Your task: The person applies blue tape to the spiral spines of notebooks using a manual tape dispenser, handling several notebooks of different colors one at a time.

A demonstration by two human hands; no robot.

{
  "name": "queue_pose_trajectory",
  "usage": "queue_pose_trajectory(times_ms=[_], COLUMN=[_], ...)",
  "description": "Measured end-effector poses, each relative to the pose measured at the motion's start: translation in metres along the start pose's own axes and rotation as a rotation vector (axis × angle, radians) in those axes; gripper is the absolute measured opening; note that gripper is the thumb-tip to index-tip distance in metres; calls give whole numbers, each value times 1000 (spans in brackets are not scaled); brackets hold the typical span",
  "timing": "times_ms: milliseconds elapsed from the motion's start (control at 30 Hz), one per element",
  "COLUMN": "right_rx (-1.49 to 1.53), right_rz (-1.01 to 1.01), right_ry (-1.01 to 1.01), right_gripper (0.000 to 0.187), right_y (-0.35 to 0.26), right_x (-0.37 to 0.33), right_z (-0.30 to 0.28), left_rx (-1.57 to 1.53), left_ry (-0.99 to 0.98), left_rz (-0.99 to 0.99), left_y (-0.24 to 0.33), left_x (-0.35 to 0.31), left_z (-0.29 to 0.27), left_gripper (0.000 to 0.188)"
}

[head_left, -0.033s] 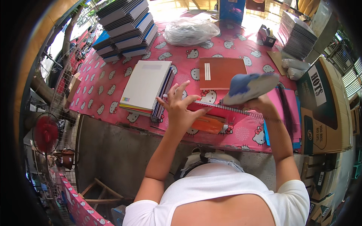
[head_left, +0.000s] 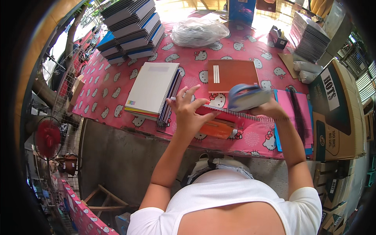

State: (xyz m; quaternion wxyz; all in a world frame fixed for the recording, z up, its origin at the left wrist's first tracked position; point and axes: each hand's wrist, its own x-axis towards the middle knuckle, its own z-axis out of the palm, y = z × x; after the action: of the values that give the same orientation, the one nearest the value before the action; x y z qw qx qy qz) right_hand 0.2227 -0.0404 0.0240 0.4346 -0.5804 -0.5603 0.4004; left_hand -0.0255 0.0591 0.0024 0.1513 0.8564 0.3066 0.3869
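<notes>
Pressing flat on a red spiral notebook [head_left: 219, 113] at the desk's [head_left: 117, 90] near edge, left hand [head_left: 191, 113] spread open, fingers splayed. Right hand [head_left: 270, 109] clenched around a blue-grey tool [head_left: 246, 97] set against the wire binding. Risk of the thin cover sliding on the glossy pink patterned cloth, skewing the coil. Beneath, an orange sleeve [head_left: 219, 129], smooth and shiny. Nearby: white wire-bound pad [head_left: 150, 88], rigid brown notebook [head_left: 232, 74], loose black coils [head_left: 297, 113], crinkled plastic bag [head_left: 197, 32].
</notes>
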Motion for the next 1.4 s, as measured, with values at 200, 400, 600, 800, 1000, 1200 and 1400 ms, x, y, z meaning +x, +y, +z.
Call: queue_pose_trajectory(times_ms=[200, 400, 600, 800, 1000, 1200, 1400], right_rx=[47, 39, 257, 81, 203, 216, -805], right_rz=[-376, -154, -5, -177, -255, 6, -18], right_ry=[21, -86, -35, -111, -185, -159, -47], right_gripper=[53, 49, 53, 48, 53, 55, 38], right_y=[-2, -2, 4, 13, 11, 4, 35], right_x=[11, 34, 53, 72, 91, 93, 91], right_z=[8, 20, 26, 35, 39, 61, 48], left_rx=[-21, 2, -29, -233, -693, -914, -966], left_ry=[-24, 97, 183, 131, 113, 148, 125], left_rz=[-34, -7, -26, -164, -322, -453, -478], left_y=[-3, -11, -22, -41, -52, -68, -75], left_x=[4, 5, 5, -1, -8, -18, -10], left_z=[-8, -14, -21, -22, -20, -19, -22], left_gripper=[39, 42, 44, 48, 35, 37, 35])
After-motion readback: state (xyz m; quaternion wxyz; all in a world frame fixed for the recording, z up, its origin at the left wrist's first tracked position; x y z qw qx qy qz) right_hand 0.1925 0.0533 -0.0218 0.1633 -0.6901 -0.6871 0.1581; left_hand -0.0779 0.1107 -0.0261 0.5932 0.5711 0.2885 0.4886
